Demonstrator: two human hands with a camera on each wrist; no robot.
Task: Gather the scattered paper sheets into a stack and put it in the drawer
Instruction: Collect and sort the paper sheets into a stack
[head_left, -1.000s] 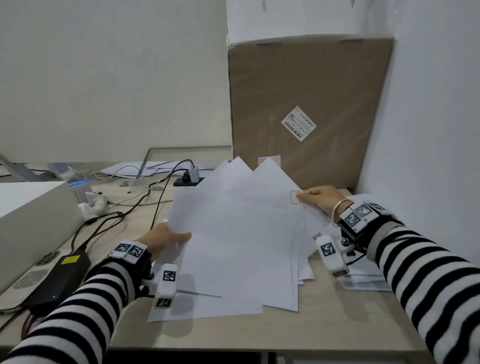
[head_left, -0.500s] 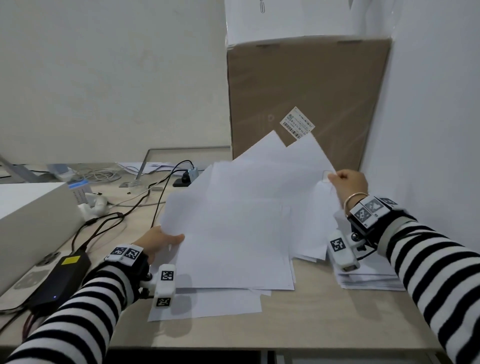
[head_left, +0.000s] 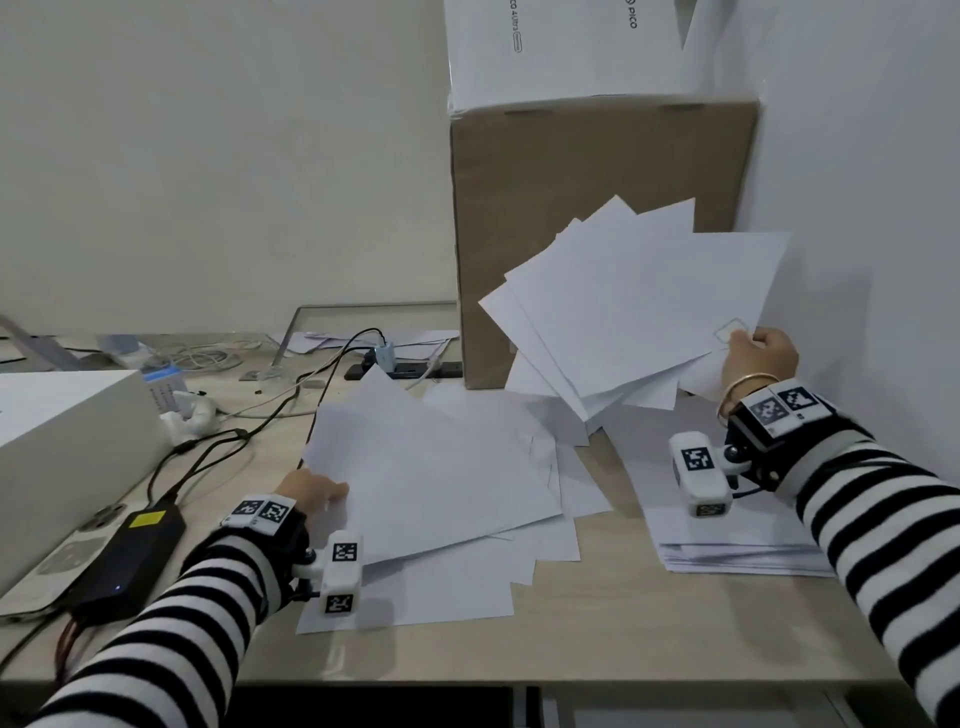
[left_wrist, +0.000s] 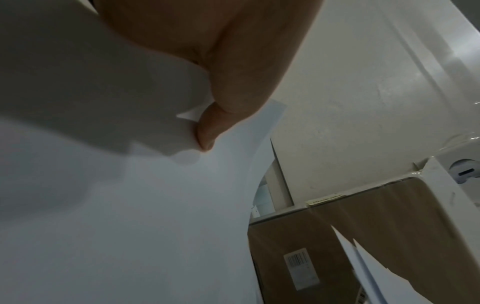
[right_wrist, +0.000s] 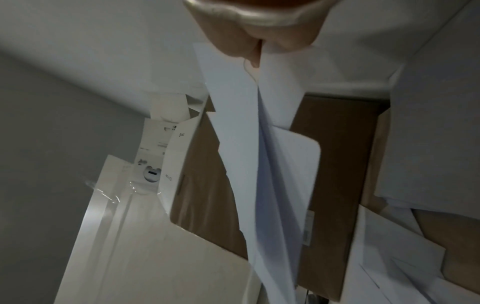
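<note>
Paper sheets (head_left: 644, 306) hung fanned from right hand (head_left: 759, 358), pinched at one corner above counter (head_left: 597, 618), w/ left hand (head_left: 311, 491) gripping edge of loose sheets (head_left: 436, 478) lying just left & below.

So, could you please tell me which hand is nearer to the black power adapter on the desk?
Left. The left hand grips sheets just right of the power adapter; the right hand holds a fanned bundle far across by the wall.
</note>
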